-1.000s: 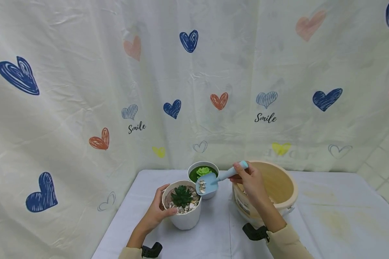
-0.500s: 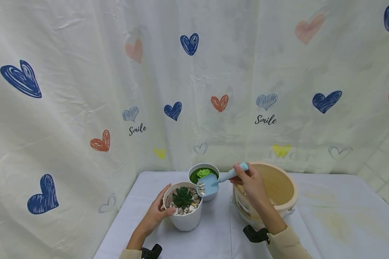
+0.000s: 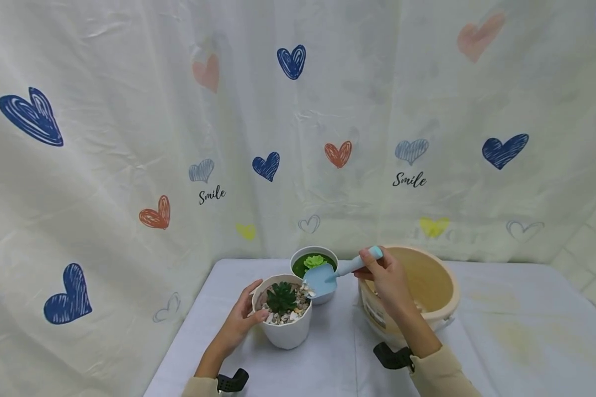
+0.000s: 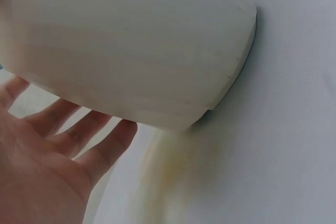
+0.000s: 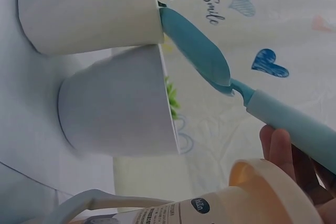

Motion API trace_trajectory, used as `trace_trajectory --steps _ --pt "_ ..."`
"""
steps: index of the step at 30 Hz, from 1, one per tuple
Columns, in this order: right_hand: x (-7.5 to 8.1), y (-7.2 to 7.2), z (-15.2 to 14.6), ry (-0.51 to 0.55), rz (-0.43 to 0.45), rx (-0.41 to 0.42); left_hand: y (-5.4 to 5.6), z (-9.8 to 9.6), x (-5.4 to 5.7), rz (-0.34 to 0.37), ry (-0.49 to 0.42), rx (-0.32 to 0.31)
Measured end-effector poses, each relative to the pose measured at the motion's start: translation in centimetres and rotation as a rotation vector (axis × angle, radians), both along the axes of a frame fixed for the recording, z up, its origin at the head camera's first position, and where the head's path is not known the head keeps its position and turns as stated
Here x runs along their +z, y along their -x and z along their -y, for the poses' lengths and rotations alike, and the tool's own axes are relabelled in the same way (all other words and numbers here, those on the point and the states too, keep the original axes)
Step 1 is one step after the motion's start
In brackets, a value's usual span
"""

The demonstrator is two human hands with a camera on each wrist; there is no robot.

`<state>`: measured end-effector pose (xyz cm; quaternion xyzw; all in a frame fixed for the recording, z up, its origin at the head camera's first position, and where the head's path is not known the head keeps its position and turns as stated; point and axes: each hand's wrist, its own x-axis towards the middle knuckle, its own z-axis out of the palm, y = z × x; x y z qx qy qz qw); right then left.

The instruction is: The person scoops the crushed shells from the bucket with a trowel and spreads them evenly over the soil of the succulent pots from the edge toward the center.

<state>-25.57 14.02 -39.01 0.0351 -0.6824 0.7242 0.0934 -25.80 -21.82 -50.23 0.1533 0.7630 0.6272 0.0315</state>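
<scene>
In the head view my left hand (image 3: 235, 322) steadies a white flowerpot (image 3: 288, 334), its thumb at the near rim and its fingers along the left side. A dark green succulent (image 3: 281, 298) stands in that pot among small pebbles (image 3: 294, 316). My right hand (image 3: 391, 284) grips the handle of a light blue toy-like trowel (image 3: 322, 282). The trowel's blade tilts down to the left over the pot's right rim, with pebbles at its tip. In the left wrist view, fingers (image 4: 113, 148) lie against the pot's wall; the thumb is hardly visible there.
A second white pot (image 3: 324, 300) with a light green succulent (image 3: 315, 261) stands just behind, partly covered by the trowel. Under my right forearm is a cream bucket (image 3: 439, 286) with a few pebbles inside. A heart-printed curtain (image 3: 347, 110) hangs behind the white-covered table (image 3: 516, 320).
The pebbles on the trowel's blade have slid to its tip and onto the pot's rim, and the blade tips further down. Both hands stay nearly in place.
</scene>
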Motion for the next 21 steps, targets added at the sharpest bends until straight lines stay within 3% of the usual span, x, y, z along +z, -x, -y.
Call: trace_trajectory --steps 9,21 --pt "0.06 -0.13 -0.12 -0.005 0.003 -0.005 0.13 0.18 -0.28 -0.008 0.023 0.044" --pt "-0.07 0.07 -0.03 0.002 -0.031 0.012 0.33 0.84 -0.33 -0.042 -0.019 -0.016"
